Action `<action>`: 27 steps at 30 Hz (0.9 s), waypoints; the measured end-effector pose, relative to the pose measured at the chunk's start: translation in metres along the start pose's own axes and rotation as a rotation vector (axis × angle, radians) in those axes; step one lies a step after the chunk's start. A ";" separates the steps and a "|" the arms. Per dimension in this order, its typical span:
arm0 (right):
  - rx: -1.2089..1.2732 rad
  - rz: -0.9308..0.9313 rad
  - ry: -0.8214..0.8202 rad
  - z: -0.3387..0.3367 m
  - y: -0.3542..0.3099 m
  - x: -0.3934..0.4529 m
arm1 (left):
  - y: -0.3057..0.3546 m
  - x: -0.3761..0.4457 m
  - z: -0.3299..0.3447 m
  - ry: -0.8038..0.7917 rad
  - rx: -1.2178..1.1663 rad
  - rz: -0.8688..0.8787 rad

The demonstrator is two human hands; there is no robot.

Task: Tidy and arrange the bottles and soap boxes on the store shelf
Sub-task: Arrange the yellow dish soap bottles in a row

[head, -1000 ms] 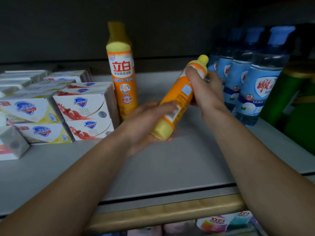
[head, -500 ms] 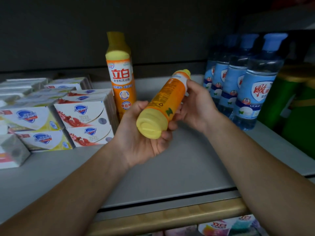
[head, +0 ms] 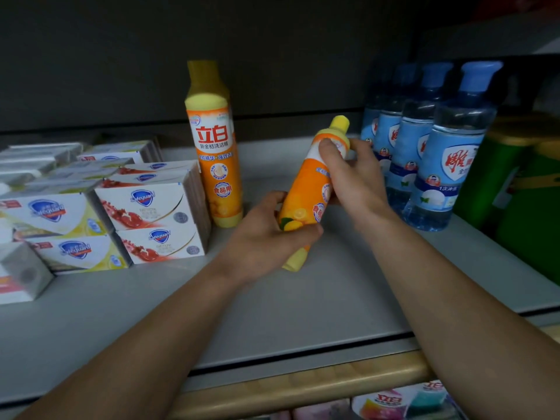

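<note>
The small orange plastic detergent bottle with a yellow cap [head: 306,195] was held above the grey metal shelf [head: 303,298], tilted, cap end up and away from the person. The left hand [head: 266,237] gripped its lower body, fingers curled round it; the right hand [head: 354,177] pinched the neck, thumb across the label. It was clear of the shelf, between the tall upright orange detergent bottle [head: 216,159] and the row of blue-capped clear bottles [head: 424,147]. Stacked white soap boxes [head: 151,219] stood at left.

Recommendation: bring it upright, base down, label forward, just beside the tall bottle; release only once the base sits flat, since a narrow base may tip.
</note>
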State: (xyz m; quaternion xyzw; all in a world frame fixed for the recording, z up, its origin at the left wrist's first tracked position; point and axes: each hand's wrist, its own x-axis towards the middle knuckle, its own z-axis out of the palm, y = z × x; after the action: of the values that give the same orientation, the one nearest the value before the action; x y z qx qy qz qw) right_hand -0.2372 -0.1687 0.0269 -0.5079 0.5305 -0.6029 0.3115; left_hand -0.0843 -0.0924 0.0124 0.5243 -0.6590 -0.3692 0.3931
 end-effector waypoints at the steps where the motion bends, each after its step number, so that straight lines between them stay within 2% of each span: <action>1: 0.080 0.039 -0.034 0.001 -0.001 0.001 | 0.004 -0.001 -0.002 -0.043 -0.226 -0.061; 3: 0.280 0.148 -0.125 0.003 -0.003 0.002 | 0.009 -0.004 -0.008 -0.170 -0.675 -0.225; 6: 0.399 0.253 -0.250 0.006 -0.003 -0.002 | 0.014 -0.008 -0.017 -0.353 -0.984 -0.321; 14: 0.393 0.332 -0.256 0.005 0.002 -0.003 | 0.011 -0.004 -0.019 -0.428 -1.081 -0.369; 17: 0.450 0.288 -0.284 0.006 0.001 -0.003 | 0.008 -0.003 -0.018 -0.413 -0.951 -0.311; 22: 0.506 -0.077 -0.305 0.004 -0.007 -0.002 | -0.006 0.002 -0.003 -0.062 -0.353 0.060; 24: 0.457 -0.230 -0.337 -0.001 -0.013 -0.005 | -0.010 0.005 -0.004 -0.036 -0.177 0.158; 27: 0.342 -0.369 -0.364 -0.008 -0.018 -0.016 | -0.013 0.009 -0.005 -0.020 -0.119 0.205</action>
State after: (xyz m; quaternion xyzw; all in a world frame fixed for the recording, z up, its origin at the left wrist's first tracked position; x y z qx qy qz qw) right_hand -0.2374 -0.1474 0.0402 -0.6355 0.2559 -0.6288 0.3678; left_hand -0.0761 -0.1033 0.0041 0.4264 -0.6898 -0.3707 0.4527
